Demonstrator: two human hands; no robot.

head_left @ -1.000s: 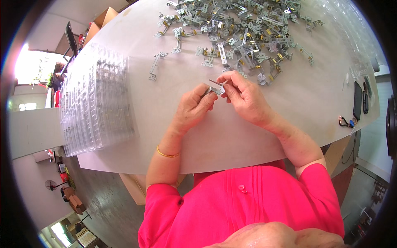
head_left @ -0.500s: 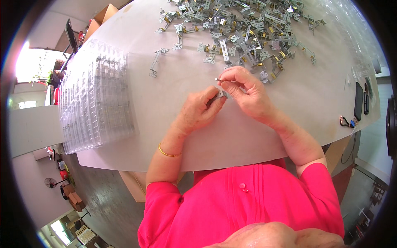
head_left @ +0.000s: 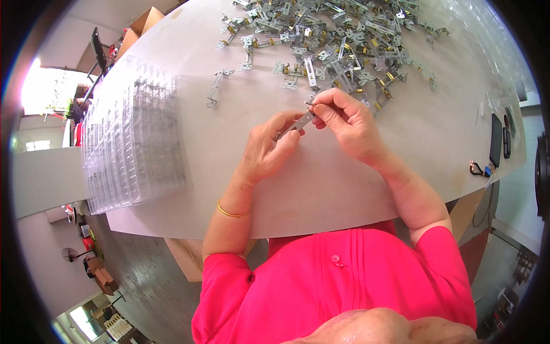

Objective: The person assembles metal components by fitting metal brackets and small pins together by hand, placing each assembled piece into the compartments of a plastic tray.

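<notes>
Between my hands, above the table, is a flat silvery metal bracket (head_left: pixel 299 123) with small holes along it. My left hand (head_left: pixel 268 146) grips its lower left end between thumb and fingers. My right hand (head_left: pixel 346 120) pinches at the upper right end of the bracket, thumb against forefinger. A small metal tip shows above those fingertips; I cannot make out whether it belongs to the bracket. Just beyond my hands lies a heap of similar metal brackets (head_left: pixel 344 49), several with brass-coloured parts. One loose bracket (head_left: pixel 215 89) lies apart, left of the heap.
A tall stack of clear plastic trays (head_left: pixel 134 137) stands at the table's left. More clear plastic (head_left: pixel 487 40) lies at the far right. Along the right edge are pliers (head_left: pixel 480 169) with dark handles, a black flat object (head_left: pixel 496 140) and a slim dark tool (head_left: pixel 507 142).
My left hand has shifted slightly left and its fingers have loosened, so more of the bracket shows. My right fingertips have come to the bracket's upper end.
</notes>
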